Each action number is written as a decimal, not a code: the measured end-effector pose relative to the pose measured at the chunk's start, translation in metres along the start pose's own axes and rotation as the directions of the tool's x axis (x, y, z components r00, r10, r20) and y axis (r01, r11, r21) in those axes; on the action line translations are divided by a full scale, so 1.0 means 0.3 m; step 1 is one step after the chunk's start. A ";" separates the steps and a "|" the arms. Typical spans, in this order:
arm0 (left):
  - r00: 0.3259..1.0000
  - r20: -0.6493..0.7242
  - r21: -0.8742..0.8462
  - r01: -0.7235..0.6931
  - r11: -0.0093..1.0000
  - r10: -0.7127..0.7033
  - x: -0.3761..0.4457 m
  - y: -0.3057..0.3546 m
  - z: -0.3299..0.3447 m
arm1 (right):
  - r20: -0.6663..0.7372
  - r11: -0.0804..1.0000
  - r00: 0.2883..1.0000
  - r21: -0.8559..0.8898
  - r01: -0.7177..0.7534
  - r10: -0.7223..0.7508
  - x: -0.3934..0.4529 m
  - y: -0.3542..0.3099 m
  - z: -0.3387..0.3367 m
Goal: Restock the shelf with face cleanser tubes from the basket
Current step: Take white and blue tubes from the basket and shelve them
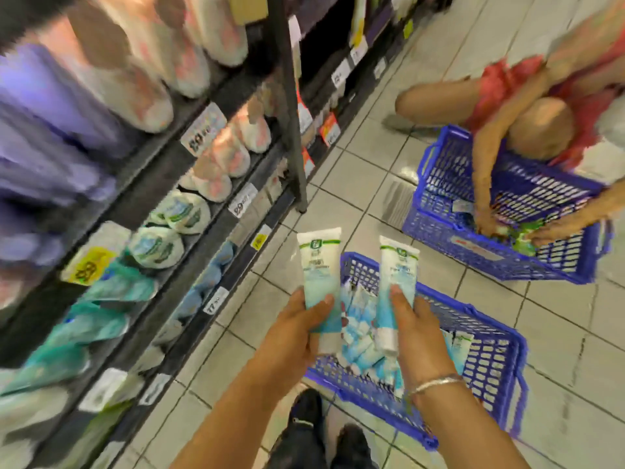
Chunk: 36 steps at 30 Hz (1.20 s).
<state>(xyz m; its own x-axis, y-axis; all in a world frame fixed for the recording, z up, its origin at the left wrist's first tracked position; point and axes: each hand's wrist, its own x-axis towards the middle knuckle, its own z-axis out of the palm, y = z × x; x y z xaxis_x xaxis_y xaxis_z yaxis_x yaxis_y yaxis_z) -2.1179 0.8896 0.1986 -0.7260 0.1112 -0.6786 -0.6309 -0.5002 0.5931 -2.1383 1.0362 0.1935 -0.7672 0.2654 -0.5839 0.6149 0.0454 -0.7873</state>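
Nearest the camera, dark shoes (306, 411) stand on the tiled floor (558, 333) at the bottom edge. Just beyond them both forearms reach forward, the right one wearing a silver bracelet (436, 384). The left hand (297, 324) grips one face cleanser tube (319, 282) near its cap end, thumb across the front, crimped end pointing away. The right hand (411, 324) holds a second tube (397, 286) the same way, fingers curled round its lower part, just beside the first and apart from it. Both tubes are white at the far end and blue toward the cap.

Under the hands a blue plastic basket (487, 360) sits on the floor, holding a jumble of more blue and white tubes (358, 343).

To the left runs the shelf (189, 211), several tiers deep, blurred in places. Teal tubes (111, 289) lie on a near tier, white and green ones (159, 247) farther along, pink and white ones (220, 164) beyond, with price tags (203, 130) on the rail edges.

Farther right, a second blue basket (473, 245) rests tilted on the floor, and another person in red clothing (500, 86) squats over it with both hands inside among its goods.
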 end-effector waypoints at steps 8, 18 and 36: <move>0.915 -0.160 -0.045 -0.381 0.923 0.370 -0.529 0.244 -0.030 | 0.319 0.975 0.921 0.054 0.218 -0.224 -0.443 -0.304 0.056; 0.663 -0.420 -0.108 -0.715 0.691 0.620 -1.281 0.279 -0.108 | 0.718 0.912 0.578 0.206 0.355 -0.388 -1.041 -0.460 0.199; 0.224 -0.694 0.128 -0.897 0.423 0.684 -2.207 0.118 -0.700 | 0.977 0.873 -0.020 0.200 0.446 -0.213 -2.013 -0.300 0.670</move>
<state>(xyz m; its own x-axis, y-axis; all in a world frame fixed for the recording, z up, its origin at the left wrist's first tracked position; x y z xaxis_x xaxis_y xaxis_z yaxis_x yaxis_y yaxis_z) -1.6020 0.6180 0.5779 -0.4049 -0.9132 -0.0470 0.3492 -0.2019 0.9151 -1.7670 0.6783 0.5771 -0.2936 -0.9558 -0.0139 0.1581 -0.0342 -0.9868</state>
